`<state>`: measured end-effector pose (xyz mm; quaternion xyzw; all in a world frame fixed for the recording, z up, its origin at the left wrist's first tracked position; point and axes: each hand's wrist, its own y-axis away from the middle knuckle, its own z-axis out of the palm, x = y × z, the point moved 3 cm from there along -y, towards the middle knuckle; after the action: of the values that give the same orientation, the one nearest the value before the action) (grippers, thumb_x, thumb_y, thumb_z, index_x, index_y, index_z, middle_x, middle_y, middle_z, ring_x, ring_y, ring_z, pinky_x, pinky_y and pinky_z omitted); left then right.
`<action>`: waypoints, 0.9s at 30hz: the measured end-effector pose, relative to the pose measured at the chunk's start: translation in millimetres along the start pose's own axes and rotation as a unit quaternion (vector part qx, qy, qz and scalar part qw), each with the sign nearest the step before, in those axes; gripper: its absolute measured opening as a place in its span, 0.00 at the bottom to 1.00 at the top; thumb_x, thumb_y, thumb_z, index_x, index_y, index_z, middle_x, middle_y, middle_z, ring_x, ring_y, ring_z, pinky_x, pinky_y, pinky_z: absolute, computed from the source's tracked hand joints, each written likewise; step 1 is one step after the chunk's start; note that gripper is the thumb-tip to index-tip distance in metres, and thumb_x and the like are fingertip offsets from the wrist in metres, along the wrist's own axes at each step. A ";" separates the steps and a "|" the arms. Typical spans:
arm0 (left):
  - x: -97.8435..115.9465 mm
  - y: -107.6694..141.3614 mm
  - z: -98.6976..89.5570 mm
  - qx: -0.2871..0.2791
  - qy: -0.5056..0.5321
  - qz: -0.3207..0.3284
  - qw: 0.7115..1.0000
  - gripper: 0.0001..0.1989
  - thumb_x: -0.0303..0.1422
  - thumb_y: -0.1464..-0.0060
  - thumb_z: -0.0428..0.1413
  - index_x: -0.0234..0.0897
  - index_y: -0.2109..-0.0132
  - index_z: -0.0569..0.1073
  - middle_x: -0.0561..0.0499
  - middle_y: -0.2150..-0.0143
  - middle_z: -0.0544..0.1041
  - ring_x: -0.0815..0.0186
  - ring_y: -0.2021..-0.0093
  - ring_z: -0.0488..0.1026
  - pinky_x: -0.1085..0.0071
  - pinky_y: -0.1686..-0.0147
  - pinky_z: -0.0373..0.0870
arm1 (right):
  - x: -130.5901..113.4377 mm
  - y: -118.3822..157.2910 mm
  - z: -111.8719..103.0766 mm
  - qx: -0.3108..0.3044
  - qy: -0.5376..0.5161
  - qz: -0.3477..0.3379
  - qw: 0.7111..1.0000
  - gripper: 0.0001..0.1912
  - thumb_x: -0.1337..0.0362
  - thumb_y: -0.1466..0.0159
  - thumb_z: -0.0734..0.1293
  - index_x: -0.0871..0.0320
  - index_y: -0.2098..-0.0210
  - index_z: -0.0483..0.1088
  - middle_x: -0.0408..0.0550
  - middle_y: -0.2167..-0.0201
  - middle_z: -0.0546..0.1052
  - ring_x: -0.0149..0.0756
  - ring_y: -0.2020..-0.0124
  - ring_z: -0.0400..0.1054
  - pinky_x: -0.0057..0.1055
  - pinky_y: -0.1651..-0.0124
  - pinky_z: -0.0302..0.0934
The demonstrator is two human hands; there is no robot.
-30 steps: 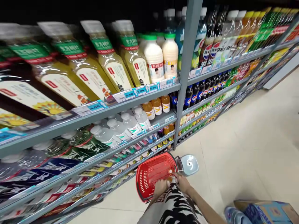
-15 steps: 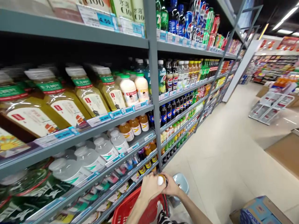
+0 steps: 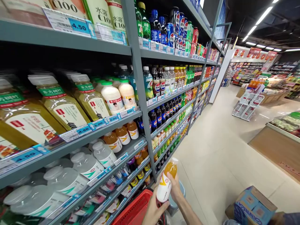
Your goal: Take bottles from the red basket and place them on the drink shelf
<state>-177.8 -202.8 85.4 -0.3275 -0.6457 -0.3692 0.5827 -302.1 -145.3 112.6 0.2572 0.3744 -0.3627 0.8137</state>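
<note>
Both of my hands are closed around a drink bottle with orange liquid, a clear cap and a white label with a yellow V. The bottle tilts, its cap pointing up and to the right. My left hand grips it low, near the base. Higher up, my right hand wraps its right side below the neck. Beneath them is a red shopping basket, partly covered by my left arm. Similar orange bottles stand on the shelf to the left.
Grey shelving full of drinks runs along the left. A light blue bin stands behind my right hand. On the floor at right sit a blue carton and, beside it, a dark sleeve. A white rack stands farther off.
The bottle has turned from cap-towards-me to side-on, its label now showing. My left hand has shifted down to its base. The view has swung right, bringing the dark sleeve in.
</note>
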 end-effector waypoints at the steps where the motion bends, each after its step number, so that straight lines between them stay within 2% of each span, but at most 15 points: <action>1: -9.4 8.1 7.5 0.024 0.049 -0.013 0.998 0.42 0.57 0.51 0.65 0.39 0.36 0.67 0.34 0.34 0.70 0.45 0.33 0.68 0.55 0.37 0.70 | -4.7 -0.1 4.6 -0.001 -0.033 0.023 0.999 0.29 0.40 0.46 0.76 0.58 0.61 0.74 0.48 0.70 0.79 0.37 0.71 0.73 0.33 0.68 0.68; 3: -15.6 22.0 17.8 0.076 0.110 -0.029 0.991 0.43 0.56 0.51 0.65 0.38 0.35 0.66 0.34 0.34 0.71 0.45 0.35 0.70 0.57 0.40 0.73 | -14.3 0.8 13.2 -0.017 -0.074 0.070 0.995 0.31 0.36 0.46 0.74 0.58 0.62 0.74 0.49 0.71 0.79 0.40 0.71 0.75 0.35 0.67 0.70; 5: -6.1 29.7 22.5 0.088 0.125 -0.031 0.988 0.41 0.53 0.50 0.67 0.38 0.36 0.66 0.34 0.36 0.72 0.47 0.38 0.73 0.59 0.42 0.74 | -24.4 1.8 19.9 -0.040 -0.102 0.099 0.989 0.31 0.35 0.45 0.73 0.58 0.62 0.74 0.50 0.71 0.80 0.43 0.68 0.77 0.37 0.65 0.73; 9: 28.1 28.7 20.8 0.054 0.137 -0.017 0.989 0.34 0.49 0.46 0.66 0.38 0.40 0.65 0.38 0.43 0.76 0.55 0.50 0.79 0.62 0.50 0.78 | -45.5 -5.2 27.0 -0.065 -0.168 0.098 0.979 0.31 0.36 0.42 0.71 0.55 0.55 0.75 0.51 0.63 0.83 0.45 0.62 0.79 0.40 0.61 0.76; 12: 42.0 24.2 21.5 0.031 0.142 -0.014 0.989 0.28 0.50 0.42 0.63 0.38 0.44 0.67 0.41 0.48 0.77 0.57 0.53 0.79 0.64 0.58 0.79 | -56.9 -17.9 28.5 -0.048 -0.203 0.098 0.973 0.31 0.37 0.40 0.69 0.55 0.51 0.74 0.51 0.57 0.84 0.45 0.62 0.80 0.43 0.59 0.77; 17: 38.0 21.3 27.9 0.017 0.202 -0.019 0.979 0.28 0.53 0.41 0.61 0.35 0.47 0.69 0.47 0.62 0.75 0.59 0.59 0.77 0.66 0.65 0.78 | -63.3 -30.9 25.0 -0.035 -0.233 0.092 0.967 0.24 0.44 0.38 0.71 0.55 0.53 0.73 0.49 0.56 0.83 0.44 0.61 0.80 0.45 0.55 0.77; 20: 31.5 21.3 29.7 0.009 0.246 -0.033 0.969 0.27 0.57 0.42 0.59 0.34 0.59 0.73 0.51 0.72 0.69 0.60 0.62 0.74 0.66 0.66 0.77 | -62.4 -31.4 20.6 -0.041 -0.231 0.079 0.969 0.22 0.46 0.38 0.72 0.56 0.56 0.74 0.49 0.56 0.83 0.43 0.61 0.80 0.45 0.53 0.77; 23: 30.2 20.5 30.8 0.001 0.312 -0.056 0.949 0.31 0.62 0.44 0.57 0.35 0.72 0.69 0.51 0.76 0.66 0.62 0.66 0.71 0.66 0.67 0.76 | -61.1 -31.4 16.4 -0.045 -0.223 0.071 0.971 0.20 0.47 0.40 0.73 0.56 0.58 0.75 0.48 0.56 0.83 0.42 0.59 0.80 0.45 0.51 0.77; 25: 32.6 19.9 32.2 -0.014 0.351 -0.076 0.933 0.32 0.62 0.43 0.56 0.35 0.73 0.69 0.52 0.78 0.64 0.64 0.70 0.68 0.67 0.68 0.75 | -61.3 -32.3 14.3 -0.047 -0.214 0.065 0.973 0.20 0.48 0.41 0.75 0.56 0.59 0.75 0.48 0.55 0.83 0.42 0.59 0.80 0.44 0.51 0.77; 27: 35.6 20.2 33.9 -0.032 0.384 -0.098 0.918 0.33 0.62 0.41 0.53 0.33 0.70 0.73 0.54 0.80 0.61 0.66 0.73 0.64 0.68 0.70 0.73 | -62.6 -33.5 13.5 -0.059 -0.202 0.059 0.976 0.19 0.48 0.42 0.75 0.56 0.60 0.76 0.48 0.55 0.83 0.43 0.58 0.80 0.44 0.50 0.76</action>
<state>-181.7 -163.6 121.2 -0.1139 -0.3892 -0.5426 0.7357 -351.2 -149.9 165.4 0.1517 0.2074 -0.3352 0.9064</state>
